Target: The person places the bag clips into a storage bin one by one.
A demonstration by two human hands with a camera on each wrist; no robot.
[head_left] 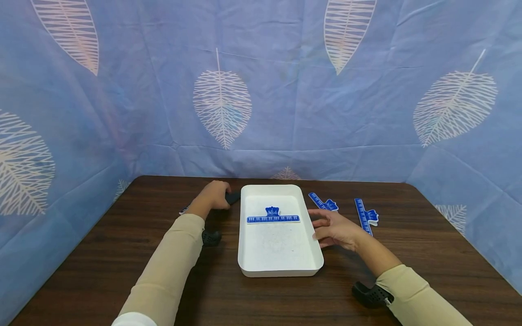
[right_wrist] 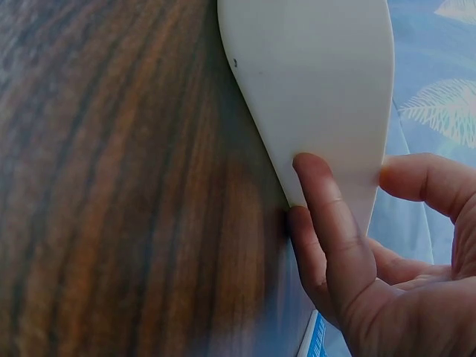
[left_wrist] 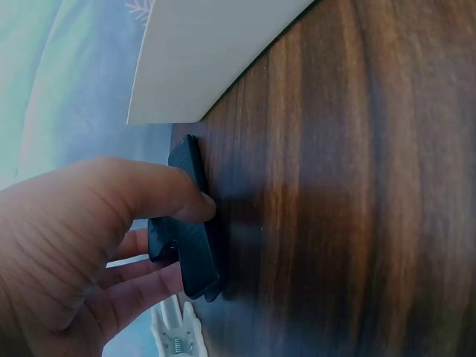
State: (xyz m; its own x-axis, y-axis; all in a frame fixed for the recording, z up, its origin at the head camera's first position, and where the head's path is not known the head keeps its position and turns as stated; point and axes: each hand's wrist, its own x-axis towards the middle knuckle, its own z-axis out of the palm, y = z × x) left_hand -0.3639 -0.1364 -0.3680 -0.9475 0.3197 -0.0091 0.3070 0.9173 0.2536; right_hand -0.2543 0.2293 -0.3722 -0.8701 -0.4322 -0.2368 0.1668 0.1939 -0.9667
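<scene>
Currently, head view: left hand (head_left: 214,194) at a black clip (head_left: 233,198), just beside the left side of a white tray (head_left: 281,256) on the bench (head_left: 220,285). One blue-and-white clip (head_left: 273,219) lies inside the tray; a second (head_left: 320,200) and a third (head_left: 362,215) lie right of it. Right hand (head_left: 337,230) at the tray's right side.

Left wrist view: thumb and fingers pinch the black clip; whether it touches the bench, cannot tell.

Right wrist view: fingers spread, loosely bent, fingertips touching the tray's outer wall and rim.
</scene>
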